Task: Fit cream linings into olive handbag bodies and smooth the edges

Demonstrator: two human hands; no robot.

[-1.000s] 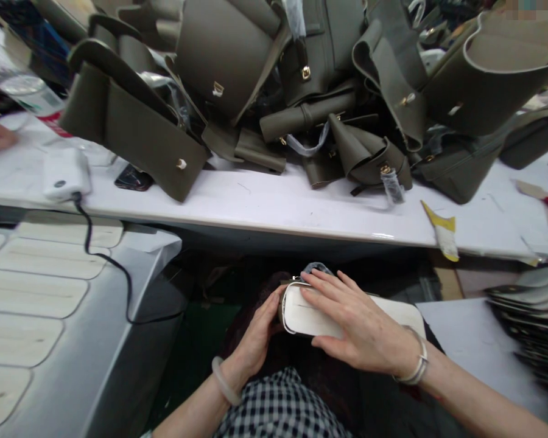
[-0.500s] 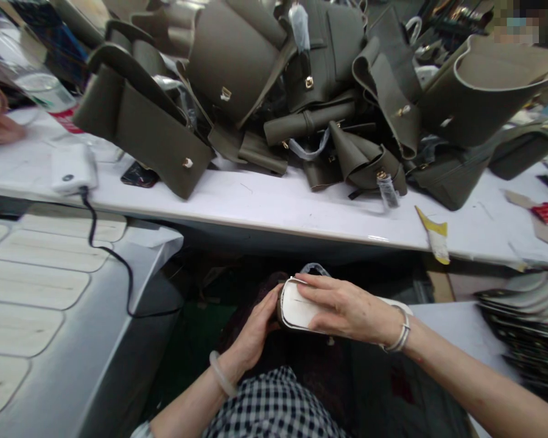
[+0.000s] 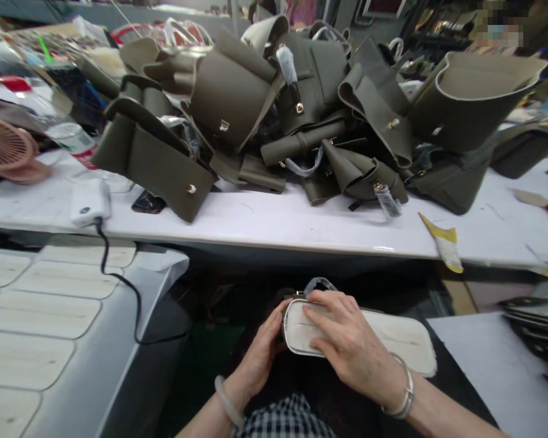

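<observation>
1. Right hand [image 3: 349, 340] has swung its wrist nearer the body since the previous frame; knuckles now stand higher, and more of the long, cream-white, round-cornered panel [image 3: 406, 340] shows beyond it.
2. Right hand state: half open, fingers bent, fingertips and thumb apart on the panel's face.
3. Left hand [image 3: 260, 356]: same place as before, loosely curved along the panel's left end; firmness of grip cannot be told.
4. Panel location: above the lap, in front of the white worktop [image 3: 274, 222]. Loop of clear-plastic-wrapped strap [image 3: 319, 283] rises just behind it.
5. View has tilted upward: the round pink plastic fan [image 3: 4, 143] shows more fully, left of the heaped dark-olive, leather-like bags [image 3: 232, 97].
</observation>
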